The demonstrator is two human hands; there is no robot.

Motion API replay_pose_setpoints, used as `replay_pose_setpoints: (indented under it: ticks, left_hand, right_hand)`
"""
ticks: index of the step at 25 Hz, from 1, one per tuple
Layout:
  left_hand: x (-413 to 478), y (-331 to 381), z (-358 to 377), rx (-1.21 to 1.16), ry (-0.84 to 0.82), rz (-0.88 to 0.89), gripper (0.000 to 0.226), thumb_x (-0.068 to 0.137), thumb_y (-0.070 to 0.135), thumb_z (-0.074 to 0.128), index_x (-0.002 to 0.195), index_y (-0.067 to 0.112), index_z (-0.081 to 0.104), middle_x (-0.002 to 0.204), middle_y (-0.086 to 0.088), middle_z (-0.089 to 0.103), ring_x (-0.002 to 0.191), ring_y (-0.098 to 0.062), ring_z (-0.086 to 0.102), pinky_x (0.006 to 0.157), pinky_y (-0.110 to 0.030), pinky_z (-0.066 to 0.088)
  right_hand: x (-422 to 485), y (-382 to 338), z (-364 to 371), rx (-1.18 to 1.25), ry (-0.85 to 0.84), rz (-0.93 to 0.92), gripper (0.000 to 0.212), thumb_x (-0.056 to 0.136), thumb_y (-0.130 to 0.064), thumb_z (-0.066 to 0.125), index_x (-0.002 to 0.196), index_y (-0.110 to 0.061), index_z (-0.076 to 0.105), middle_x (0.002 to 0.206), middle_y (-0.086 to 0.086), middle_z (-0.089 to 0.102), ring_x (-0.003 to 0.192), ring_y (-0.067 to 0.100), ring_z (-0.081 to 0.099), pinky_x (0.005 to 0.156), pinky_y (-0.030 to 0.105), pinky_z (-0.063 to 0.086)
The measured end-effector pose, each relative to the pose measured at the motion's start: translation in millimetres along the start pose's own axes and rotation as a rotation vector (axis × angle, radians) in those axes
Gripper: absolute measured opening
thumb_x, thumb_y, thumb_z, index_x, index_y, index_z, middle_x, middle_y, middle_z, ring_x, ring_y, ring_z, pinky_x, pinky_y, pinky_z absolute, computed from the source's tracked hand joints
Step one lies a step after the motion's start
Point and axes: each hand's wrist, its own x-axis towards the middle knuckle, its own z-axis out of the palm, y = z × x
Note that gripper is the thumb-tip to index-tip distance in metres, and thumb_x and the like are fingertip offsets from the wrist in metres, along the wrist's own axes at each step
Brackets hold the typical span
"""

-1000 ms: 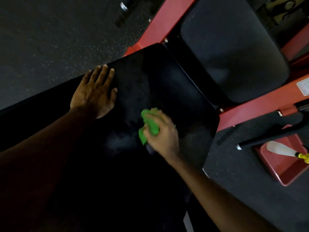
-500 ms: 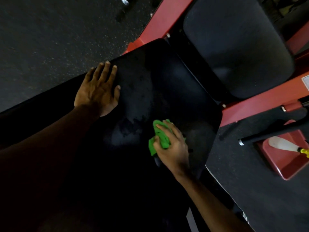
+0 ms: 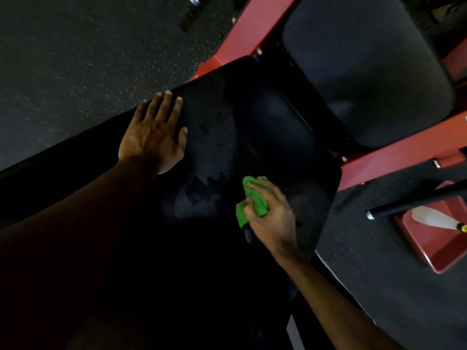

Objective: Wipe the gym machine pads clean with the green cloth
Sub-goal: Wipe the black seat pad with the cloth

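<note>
While the left hand (image 3: 154, 137) lay flat, fingers straight, on the pad (image 3: 265, 117), the right hand (image 3: 273, 218) gripped the green cloth (image 3: 252, 203) against it mid-wipe, the smudged patch (image 3: 194, 198) left of those fingers likely needing the next stroke.

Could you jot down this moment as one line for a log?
step: wiping black pad | right hand: grips green cloth on pad | left hand: flat on pad | pale patch between hands

Large black upholstered machine pad (image 3: 265, 127) smooth with patchy damp sheen, bunched bright green soft cloth (image 3: 255, 200), red painted metal frame (image 3: 384, 160) semi-gloss, dark speckled rubber floor (image 3: 88, 59) rough and matt, second black pad (image 3: 366, 72) matt
</note>
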Motion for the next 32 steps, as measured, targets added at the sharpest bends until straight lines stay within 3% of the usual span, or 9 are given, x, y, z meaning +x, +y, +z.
replay_pose_setpoints:
  ticks: [3,6,10,13,15,19,24,28,32]
  left_hand:
    - [-0.3,0.7,-0.2,-0.004,0.006,0.002,0.068,0.102,0.043,0.021,0.159,0.009,0.01,0.166,-0.014,0.011,0.153,-0.028,0.01,0.124,-0.044,0.01]
    - [0.8,-0.3,1.1,0.007,0.007,0.013,0.068,0.102,0.043,0.019,0.159,0.009,0.009,0.166,-0.014,0.01,0.154,-0.028,0.009,0.124,-0.044,0.008]
    - [-0.1,1.6,0.3,0.003,0.008,0.006,0.067,0.102,0.043,0.021,0.159,0.008,0.01,0.166,-0.015,0.011,0.153,-0.029,0.01,0.124,-0.044,0.008]
    - [-1.1,2.3,-1.0,-0.041,0.038,0.014,0.064,0.102,0.038,0.023,0.157,0.004,0.02,0.164,-0.018,0.019,0.152,-0.032,0.018,0.124,-0.045,0.011]
    - [-7.2,11.0,-3.8,-0.09,0.079,0.027,0.063,0.1,0.036,0.025,0.153,0.003,0.03,0.161,-0.019,0.026,0.15,-0.034,0.024,0.123,-0.046,0.014]
    - [-42.4,59.5,3.7,-0.144,0.055,0.092,0.063,0.099,0.039,0.027,0.152,0.005,0.036,0.159,-0.019,0.031,0.148,-0.033,0.028,0.122,-0.046,0.019]
    - [-54.1,72.0,11.9,-0.064,-0.007,0.076,0.067,0.1,0.04,0.019,0.157,0.007,0.021,0.163,-0.019,0.02,0.151,-0.033,0.02,0.123,-0.046,0.014]
    - [-52.7,74.2,11.7,-0.041,-0.031,0.065,0.064,0.102,0.038,0.023,0.159,0.008,0.014,0.165,-0.017,0.014,0.153,-0.031,0.015,0.124,-0.046,0.012]
    - [-51.8,74.8,8.2,-0.042,-0.044,0.061,0.066,0.102,0.039,0.028,0.159,0.009,0.013,0.165,-0.016,0.013,0.153,-0.03,0.013,0.124,-0.046,0.011]
  right_hand:
    - [46.3,44.1,-22.9,-0.01,0.134,0.21,0.036,0.084,-0.03,0.067,0.119,-0.028,0.072,0.131,-0.009,0.063,0.118,0.013,0.062,0.103,0.03,0.048]
    - [80.8,59.8,-29.1,-0.106,0.233,0.51,0.037,0.085,-0.033,0.067,0.122,-0.027,0.07,0.131,-0.002,0.063,0.114,0.027,0.063,0.092,0.034,0.046]
    - [48.4,22.4,-8.3,-0.056,0.182,0.333,0.05,0.078,-0.048,0.054,0.122,-0.031,0.069,0.133,-0.013,0.061,0.119,0.016,0.061,0.097,0.036,0.049]
    - [-6.2,4.5,-3.8,-0.047,0.017,0.044,0.043,0.082,-0.043,0.056,0.121,-0.033,0.071,0.138,-0.014,0.059,0.131,0.005,0.053,0.105,0.024,0.044]
    - [-6.6,18.9,-14.2,-0.06,-0.06,-0.043,0.042,0.084,-0.044,0.056,0.123,-0.034,0.069,0.141,-0.014,0.056,0.133,0.005,0.05,0.105,0.022,0.043]
    - [58.3,80.9,-36.8,-0.092,0.115,0.194,0.04,0.084,-0.04,0.061,0.121,-0.027,0.071,0.134,-0.005,0.062,0.122,0.016,0.06,0.103,0.029,0.045]
    - [87.3,94.4,-43.7,-0.06,0.256,0.517,0.042,0.083,-0.037,0.063,0.123,-0.024,0.069,0.127,0.007,0.063,0.115,0.031,0.061,0.095,0.037,0.047]
    - [15.2,53.5,-34.1,-0.013,0.099,0.294,0.039,0.086,-0.024,0.07,0.125,-0.025,0.069,0.137,-0.003,0.059,0.127,0.014,0.055,0.104,0.022,0.038]
    - [8.2,76.6,-46.6,-0.036,0.051,0.156,0.038,0.086,-0.032,0.063,0.122,-0.021,0.071,0.135,-0.005,0.061,0.126,0.01,0.055,0.109,0.024,0.041]
